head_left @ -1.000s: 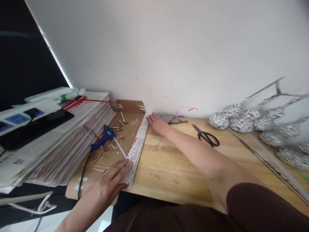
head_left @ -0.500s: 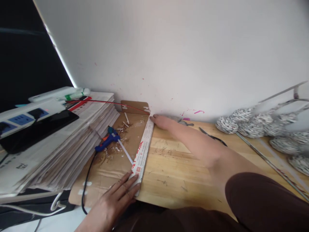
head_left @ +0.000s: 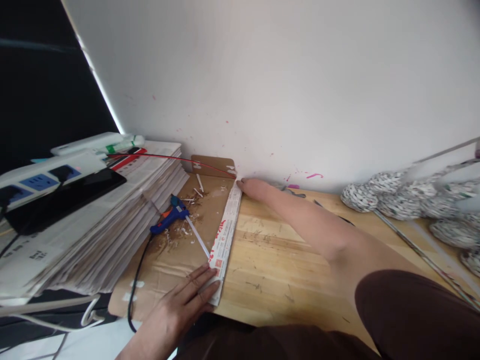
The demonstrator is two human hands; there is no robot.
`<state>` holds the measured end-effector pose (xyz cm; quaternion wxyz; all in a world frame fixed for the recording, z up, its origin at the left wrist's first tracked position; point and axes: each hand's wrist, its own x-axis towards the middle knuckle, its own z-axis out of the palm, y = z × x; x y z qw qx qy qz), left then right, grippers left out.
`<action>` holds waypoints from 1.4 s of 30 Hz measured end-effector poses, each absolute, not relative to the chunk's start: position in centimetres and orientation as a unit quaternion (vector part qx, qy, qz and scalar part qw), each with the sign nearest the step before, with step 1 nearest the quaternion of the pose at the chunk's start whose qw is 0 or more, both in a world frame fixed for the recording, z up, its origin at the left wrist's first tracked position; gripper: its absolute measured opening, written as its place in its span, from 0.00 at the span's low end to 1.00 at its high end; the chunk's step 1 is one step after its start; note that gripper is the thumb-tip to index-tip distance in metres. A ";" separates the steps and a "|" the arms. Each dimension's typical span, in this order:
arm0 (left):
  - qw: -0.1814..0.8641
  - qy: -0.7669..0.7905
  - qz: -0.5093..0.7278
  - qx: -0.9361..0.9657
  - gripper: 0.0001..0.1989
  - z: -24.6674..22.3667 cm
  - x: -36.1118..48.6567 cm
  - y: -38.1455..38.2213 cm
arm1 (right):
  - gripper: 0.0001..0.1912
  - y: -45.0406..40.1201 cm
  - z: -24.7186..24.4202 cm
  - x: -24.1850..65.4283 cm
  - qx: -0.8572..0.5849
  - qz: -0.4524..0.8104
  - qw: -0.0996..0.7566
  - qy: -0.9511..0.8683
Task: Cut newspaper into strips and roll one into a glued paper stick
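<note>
A long flat strip of folded newspaper [head_left: 227, 230] with red print lies along the right edge of a brown cardboard sheet [head_left: 168, 270]. My left hand [head_left: 183, 300] rests on the strip's near end, palm down with fingers spread. At the far end, close to the wall, my right hand [head_left: 253, 189] touches the strip; its fingers are partly hidden by the hand itself. A blue glue gun [head_left: 170, 220] with a white glue stick lies on the cardboard, left of the strip. A thin red wire [head_left: 180, 158] reaches the strip's far end.
Stacked newspapers [head_left: 150, 195] stand at left, bearing a power strip [head_left: 41, 181] and a black flat object [head_left: 71, 200]. Scissors [head_left: 330, 210] lie partly behind my right arm on the wooden table [head_left: 270, 270]. Woven paper balls [head_left: 360, 197] and long rods sit at right.
The view has shifted slightly, so the scene sits a little further right. Both hands stay at the two ends of the strip. My right arm now covers more of the scissors.
</note>
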<state>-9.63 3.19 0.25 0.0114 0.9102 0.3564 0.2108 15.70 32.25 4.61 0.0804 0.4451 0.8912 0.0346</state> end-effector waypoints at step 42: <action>0.028 0.499 0.327 0.802 0.16 7.1 -7.3 4.8 | 0.25 32.3 5.3 16.1 0.410 -0.025 0.044 0.911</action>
